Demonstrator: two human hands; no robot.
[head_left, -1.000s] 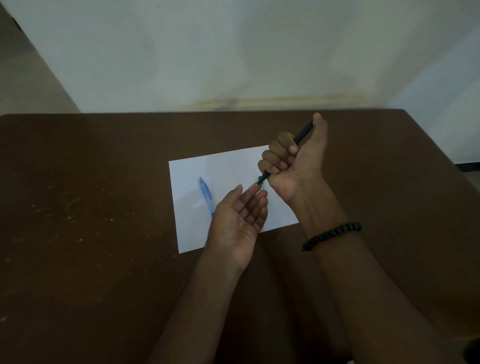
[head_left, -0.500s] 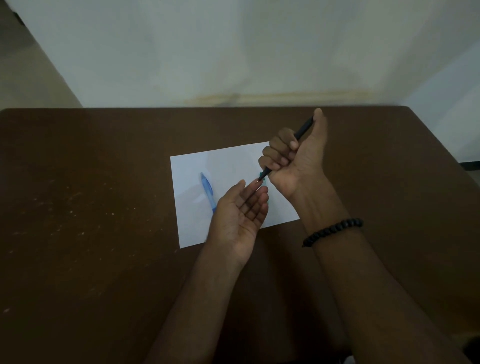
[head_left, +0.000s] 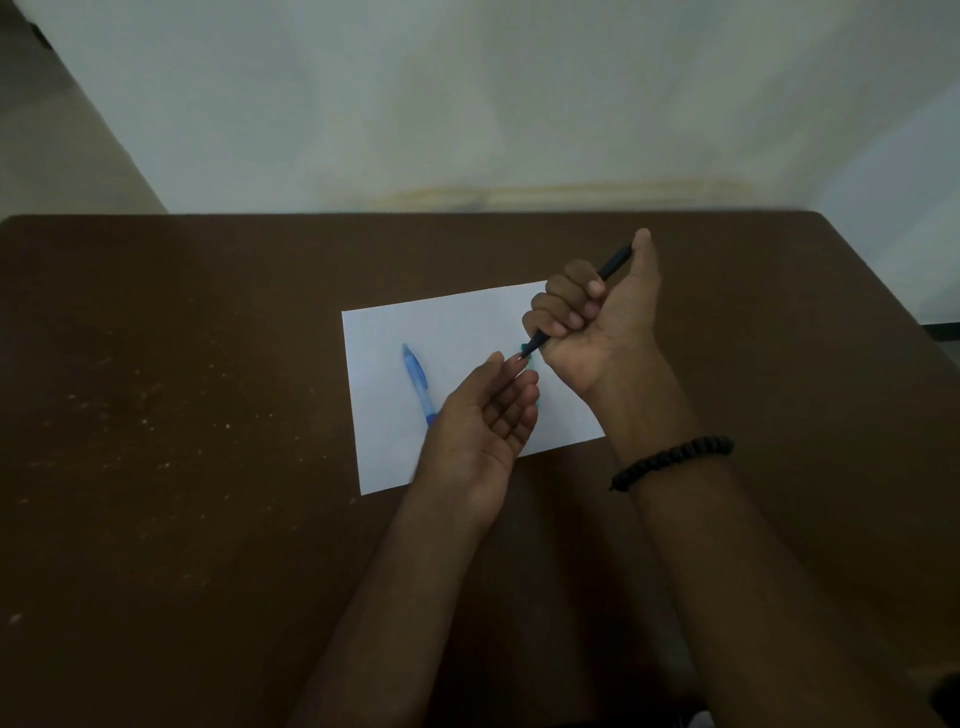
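Scarcely any change over the last second: only a slight drift of the view, with the brown bench (head_left: 156, 415) and the white sheet of paper (head_left: 441, 332) lying as before. Above the sheet's right half, right grip (head_left: 592, 322) closed in a fist round the dark pen (head_left: 613, 262), thumb raised along the far end, tip slanting down and to the left. Left grip (head_left: 483, 415) palm-up and relaxed, fingers nearly straight, holding nothing, fingertips just meeting the pen's tip, same as a second ago. Suggests no headway yet: more likely a pause while checking or fiddling with the tip than writing, given the tip held off the paper. Blue pen (head_left: 415, 382) flat on the sheet, just left of the left grip, untouched. Black bead bracelet (head_left: 670, 460) round the right wrist. Teal sliver (head_left: 525, 358) peeking out under the left fingertips, too hidden to identify. No brand, label or writing legible anywhere; only blank white on the visible paper.
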